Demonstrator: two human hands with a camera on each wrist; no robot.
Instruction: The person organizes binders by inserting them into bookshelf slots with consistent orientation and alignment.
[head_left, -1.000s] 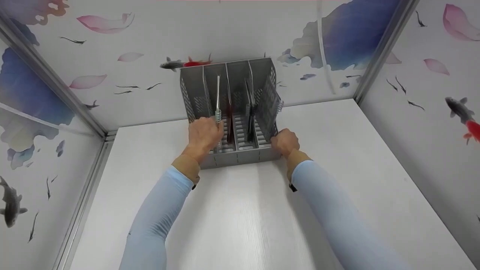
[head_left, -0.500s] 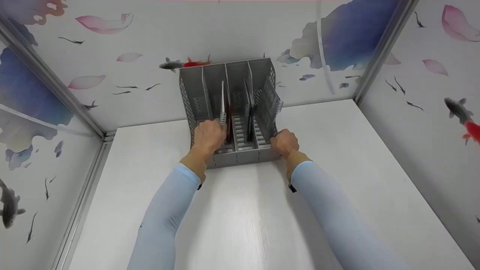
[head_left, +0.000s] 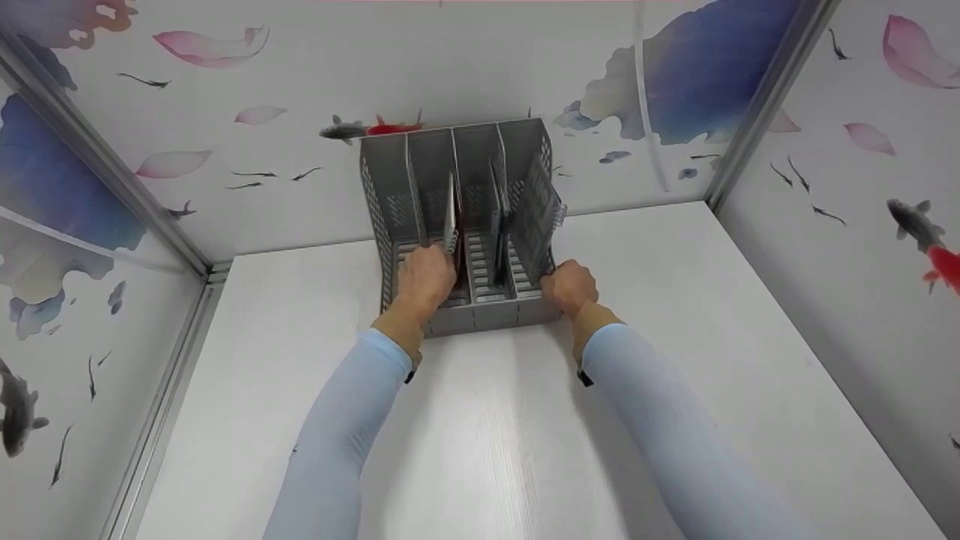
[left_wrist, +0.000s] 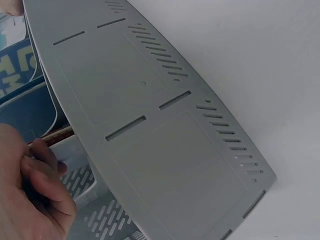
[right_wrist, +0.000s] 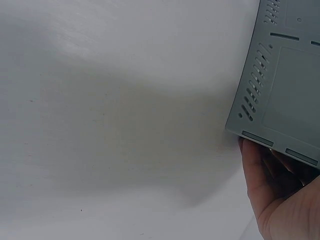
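Note:
A grey desk file organizer (head_left: 474,318) with upright dividers stands against the back wall. My left hand (head_left: 426,277) grips the near end of a thin spiral notebook (head_left: 451,206), which stands on edge in the second compartment from the left. In the left wrist view, the curled fingers (left_wrist: 47,187) of that hand are at the open side of the organizer; the notebook's lower part is hidden. My right hand (head_left: 570,287) holds the organizer's front right corner, with fingers (right_wrist: 255,172) against the side's lower edge in the right wrist view.
A dark red notebook (head_left: 460,279) stands beside the held one. Dark notebooks (head_left: 497,232) stand in the third compartment. Another spiral-bound one (head_left: 536,221) leans in the rightmost compartment. The white table (head_left: 480,435) is bounded by printed wall panels (head_left: 247,187).
My left hand has moved right and slightly toward me, bringing the spiral notebook lower and closer to the dark red one. My right hand has stayed at the organizer's corner.

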